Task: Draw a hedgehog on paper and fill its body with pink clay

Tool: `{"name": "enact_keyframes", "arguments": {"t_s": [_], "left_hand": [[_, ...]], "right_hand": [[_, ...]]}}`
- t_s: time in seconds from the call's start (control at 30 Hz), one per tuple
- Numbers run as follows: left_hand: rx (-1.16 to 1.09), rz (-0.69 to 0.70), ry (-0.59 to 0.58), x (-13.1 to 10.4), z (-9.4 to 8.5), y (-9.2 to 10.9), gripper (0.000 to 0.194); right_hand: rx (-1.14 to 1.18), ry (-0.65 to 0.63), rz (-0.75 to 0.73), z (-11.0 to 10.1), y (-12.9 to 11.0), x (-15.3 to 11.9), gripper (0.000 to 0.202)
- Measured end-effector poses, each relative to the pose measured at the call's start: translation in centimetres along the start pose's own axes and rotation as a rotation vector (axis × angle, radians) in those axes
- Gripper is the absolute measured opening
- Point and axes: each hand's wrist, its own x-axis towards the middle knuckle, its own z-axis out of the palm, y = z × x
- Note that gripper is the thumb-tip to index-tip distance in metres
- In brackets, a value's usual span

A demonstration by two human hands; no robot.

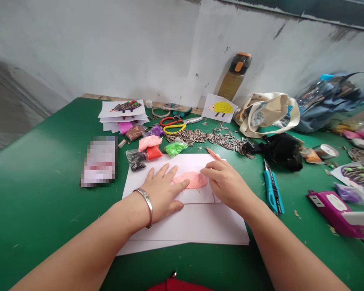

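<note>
My left hand [163, 192] lies spread on a sheet of white paper [151, 218], its index finger over the left part of a flat pink clay shape [195, 180]. Faint pencilled legs show under the shape. My right hand [226, 180] has its fingers curled together, the tips at the shape's right edge; whatever they pinch is hidden. From behind that hand an orange pencil [212, 154] sticks out, and I cannot tell whether it is gripped. Beyond the paper are bags of pink clay [150, 142], red clay [154, 152], green clay [176, 148] and black clay [136, 160].
Sunflower seeds [191, 137] and scissors [176, 126] lie behind the clay bags. A yellow hedgehog picture [221, 108] and a bottle [235, 76] lean by the wall. To the right are a blue utility knife [273, 190], a cloth bag [268, 113] and a magenta box [339, 214].
</note>
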Motion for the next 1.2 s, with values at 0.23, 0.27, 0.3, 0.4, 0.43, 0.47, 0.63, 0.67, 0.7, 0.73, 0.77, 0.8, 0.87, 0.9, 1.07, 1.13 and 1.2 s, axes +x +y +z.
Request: {"name": "enact_keyframes", "arguments": {"t_s": [0.23,0.27,0.3,0.4,0.43,0.47,0.63,0.67,0.7,0.73,0.77,0.8,0.87,0.9,1.07,1.13,1.2], "left_hand": [[-0.002,-0.006,0.011,0.0,0.1,0.0,0.064],[-0.008,-0.007,0.008,0.1,0.1,0.0,0.064],[-0.013,-0.009,0.004,0.1,0.1,0.0,0.064],[-0.022,-0.009,-0.006,0.0,0.1,-0.1,0.063],[-0.021,-0.008,-0.006,0.0,0.1,-0.1,0.062],[-0.019,-0.006,-0.005,0.0,0.1,-0.1,0.062],[-0.011,0.003,0.008,0.0,0.2,-0.2,0.062],[-0.012,0.002,0.011,0.0,0.2,-0.2,0.062],[-0.014,0.001,0.014,0.0,0.3,-0.2,0.062],[-0.015,0.0,0.016,0.0,0.3,-0.2,0.062],[-0.017,-0.001,0.019,0.0,0.3,-0.2,0.062],[-0.019,-0.001,0.02,0.0,0.3,-0.2,0.062],[-0.024,0.003,0.026,0.0,0.3,-0.2,0.062],[-0.028,0.005,0.027,0.0,0.3,-0.2,0.063],[-0.031,-0.004,0.008,0.1,0.2,-0.1,0.062],[-0.024,-0.007,0.006,0.1,0.1,0.0,0.062],[-0.024,-0.007,0.003,0.1,0.1,0.0,0.062]], "right_hand": [[-0.096,-0.111,0.019,0.3,0.1,-0.3,0.037],[-0.101,-0.13,0.032,0.2,0.1,-0.3,0.039],[-0.105,-0.14,0.043,0.0,0.1,-0.4,0.04],[-0.11,-0.146,0.058,-0.5,0.1,-0.5,0.045],[-0.11,-0.153,0.057,-0.6,0.2,-0.5,0.045],[-0.108,-0.165,0.053,-0.7,0.2,-0.5,0.046],[-0.102,-0.205,0.045,-0.7,0.2,-0.5,0.045],[-0.101,-0.202,0.044,-0.7,0.1,-0.5,0.045],[-0.101,-0.195,0.041,-0.7,0.1,-0.5,0.046],[-0.103,-0.189,0.037,-0.8,0.0,-0.5,0.046],[-0.108,-0.185,0.032,-0.8,-0.1,-0.5,0.047],[-0.112,-0.181,0.028,-0.9,-0.2,-0.5,0.047],[-0.117,-0.186,0.019,-0.9,-0.3,-0.4,0.047],[-0.117,-0.192,0.019,-0.9,-0.4,-0.4,0.047],[-0.09,-0.179,0.022,-0.8,0.1,-0.6,0.048],[-0.089,-0.159,0.022,-0.8,0.3,-0.6,0.049],[-0.093,-0.169,0.025,-0.9,0.4,-0.6,0.049]]}}
